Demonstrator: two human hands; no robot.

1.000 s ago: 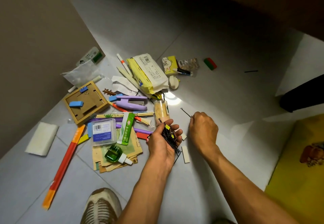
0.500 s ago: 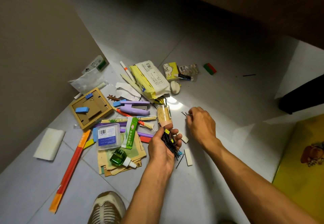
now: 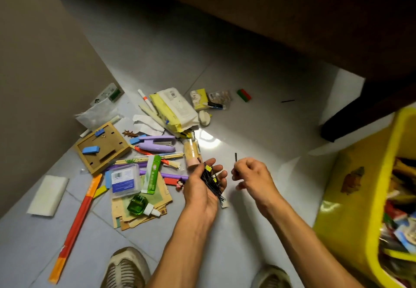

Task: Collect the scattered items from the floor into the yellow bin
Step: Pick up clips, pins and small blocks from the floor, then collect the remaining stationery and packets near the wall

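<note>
Your right hand [image 3: 254,175] fingers [image 3: 239,167] pinch one black hairpin [image 3: 235,157], upright, just beside the left hand [image 3: 202,186]. Left palm is cupped up w/ fingers curled round a bundle of hairpins [image 3: 211,181]. Lay the single pin parallel w/ the bundle, then close the left fingers so none slide out the low end. Yellow bin [image 3: 351,197] sits to your right, already part full. Carry the lot over & tip in low. One stray pin [image 3: 287,101] lies well apart on the floor [image 3: 247,130]; the main pile [image 3: 144,159] is yet to go.
</note>
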